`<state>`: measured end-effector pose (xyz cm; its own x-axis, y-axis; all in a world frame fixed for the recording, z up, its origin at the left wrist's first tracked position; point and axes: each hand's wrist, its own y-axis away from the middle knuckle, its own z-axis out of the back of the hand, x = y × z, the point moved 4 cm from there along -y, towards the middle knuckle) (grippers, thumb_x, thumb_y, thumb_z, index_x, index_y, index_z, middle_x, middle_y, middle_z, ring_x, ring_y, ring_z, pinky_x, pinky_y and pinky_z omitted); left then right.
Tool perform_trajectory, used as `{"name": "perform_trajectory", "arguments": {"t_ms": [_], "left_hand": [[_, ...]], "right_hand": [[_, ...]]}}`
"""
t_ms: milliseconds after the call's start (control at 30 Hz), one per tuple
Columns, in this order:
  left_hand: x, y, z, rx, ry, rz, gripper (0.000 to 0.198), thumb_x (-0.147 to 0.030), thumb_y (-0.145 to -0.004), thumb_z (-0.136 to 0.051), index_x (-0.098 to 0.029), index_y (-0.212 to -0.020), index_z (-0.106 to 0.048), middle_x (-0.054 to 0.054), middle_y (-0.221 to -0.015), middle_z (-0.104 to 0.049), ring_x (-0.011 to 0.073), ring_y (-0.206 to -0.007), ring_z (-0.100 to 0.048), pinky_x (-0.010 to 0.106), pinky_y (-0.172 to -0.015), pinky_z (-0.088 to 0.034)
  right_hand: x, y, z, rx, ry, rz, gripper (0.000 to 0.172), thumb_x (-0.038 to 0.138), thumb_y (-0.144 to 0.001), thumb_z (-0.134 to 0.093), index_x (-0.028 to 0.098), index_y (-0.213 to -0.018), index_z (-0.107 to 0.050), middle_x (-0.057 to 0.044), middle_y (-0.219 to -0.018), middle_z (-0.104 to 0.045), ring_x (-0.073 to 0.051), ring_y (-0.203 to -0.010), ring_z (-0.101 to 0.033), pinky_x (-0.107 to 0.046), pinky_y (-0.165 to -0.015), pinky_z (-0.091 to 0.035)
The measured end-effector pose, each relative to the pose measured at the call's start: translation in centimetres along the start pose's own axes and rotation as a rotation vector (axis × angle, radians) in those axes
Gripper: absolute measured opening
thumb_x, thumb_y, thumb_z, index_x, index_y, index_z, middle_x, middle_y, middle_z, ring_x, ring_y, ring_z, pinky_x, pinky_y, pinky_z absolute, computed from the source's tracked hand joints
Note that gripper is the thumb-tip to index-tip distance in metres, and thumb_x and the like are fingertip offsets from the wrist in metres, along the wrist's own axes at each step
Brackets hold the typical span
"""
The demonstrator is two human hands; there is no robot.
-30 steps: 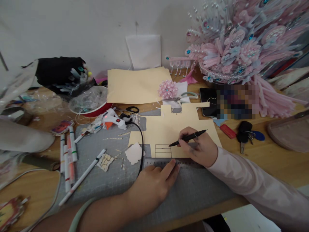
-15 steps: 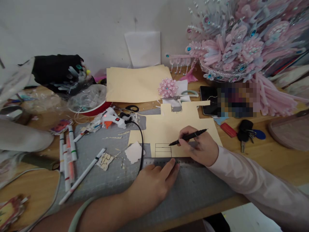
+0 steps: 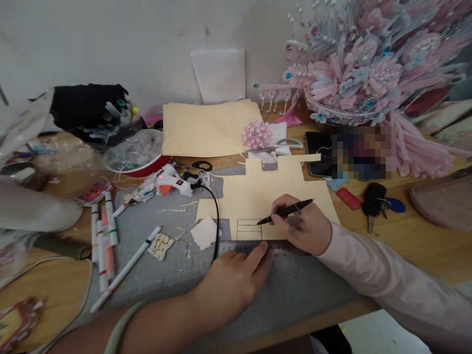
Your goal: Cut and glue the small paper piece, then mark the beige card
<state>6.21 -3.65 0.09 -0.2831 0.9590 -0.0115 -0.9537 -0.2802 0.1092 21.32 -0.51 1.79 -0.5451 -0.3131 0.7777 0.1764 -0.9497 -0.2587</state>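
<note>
My right hand (image 3: 304,226) is closed around a black pen (image 3: 293,209), its tip on the cream card (image 3: 280,191) at a small ruled rectangle. Inside that drawn rectangle (image 3: 249,229) run horizontal lines. Along the card's lower edge lies a clear ruler (image 3: 226,247), partly hidden by my hands. My left hand (image 3: 236,275) rests palm down, with fingers stretched onto the ruler and pressing it. The card has notches and a narrow strip at its top edge. A black cable (image 3: 217,216) passes just left of the drawn lines.
A white glue gun (image 3: 175,181) with a red light lies on the grey cutting mat (image 3: 147,275). Markers (image 3: 125,270), scissors (image 3: 275,149), a cream card stack (image 3: 206,128) and keys (image 3: 372,206) surround the work. A pink beaded headdress (image 3: 357,73) stands back right.
The pen tip has shifted slightly left along an upper line of the drawn rectangle, my right hand moving with it. My left hand and the ruler stay put.
</note>
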Motion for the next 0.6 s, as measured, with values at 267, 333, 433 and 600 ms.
{"name": "perform_trajectory", "arguments": {"t_ms": [267, 333, 433, 600], "left_hand": [[-0.11, 0.10, 0.05, -0.021, 0.005, -0.003, 0.041, -0.008, -0.082, -0.040, -0.009, -0.123, -0.044, 0.013, -0.120, -0.053, 0.0147, -0.065, -0.061, 0.030, -0.053, -0.054], [-0.13, 0.12, 0.02, -0.024, 0.001, -0.002, 0.041, -0.008, -0.082, -0.040, -0.009, -0.123, -0.043, 0.013, -0.120, -0.053, 0.0144, -0.064, -0.061, 0.030, -0.053, -0.054], [-0.13, 0.14, -0.02, -0.024, 0.001, -0.005, 0.040, -0.009, -0.083, -0.040, -0.010, -0.123, -0.043, 0.013, -0.121, -0.053, 0.0142, -0.066, -0.061, 0.029, -0.055, -0.054], [-0.07, 0.09, -0.01, -0.016, -0.006, -0.008, 0.040, -0.009, -0.083, -0.039, -0.009, -0.123, -0.043, 0.014, -0.121, -0.052, 0.0144, -0.065, -0.061, 0.030, -0.054, -0.053]], "right_hand": [[0.01, 0.06, -0.14, 0.022, -0.009, -0.002, 0.007, 0.014, -0.077, -0.048, 0.019, -0.081, -0.047, 0.001, -0.068, -0.055, -0.011, -0.060, -0.054, -0.023, -0.058, -0.044], [0.00, 0.07, -0.13, 0.024, -0.013, -0.004, 0.007, 0.014, -0.077, -0.048, 0.019, -0.081, -0.048, 0.001, -0.068, -0.056, -0.011, -0.060, -0.054, -0.023, -0.058, -0.044], [-0.01, 0.09, -0.18, 0.018, -0.019, -0.003, 0.007, 0.014, -0.077, -0.048, 0.019, -0.081, -0.047, 0.001, -0.068, -0.055, -0.011, -0.060, -0.054, -0.022, -0.057, -0.044], [0.16, 0.15, -0.36, -0.003, -0.009, 0.002, 0.006, 0.016, -0.077, -0.048, 0.019, -0.082, -0.048, 0.001, -0.068, -0.053, -0.011, -0.060, -0.052, -0.022, -0.057, -0.043]]}}
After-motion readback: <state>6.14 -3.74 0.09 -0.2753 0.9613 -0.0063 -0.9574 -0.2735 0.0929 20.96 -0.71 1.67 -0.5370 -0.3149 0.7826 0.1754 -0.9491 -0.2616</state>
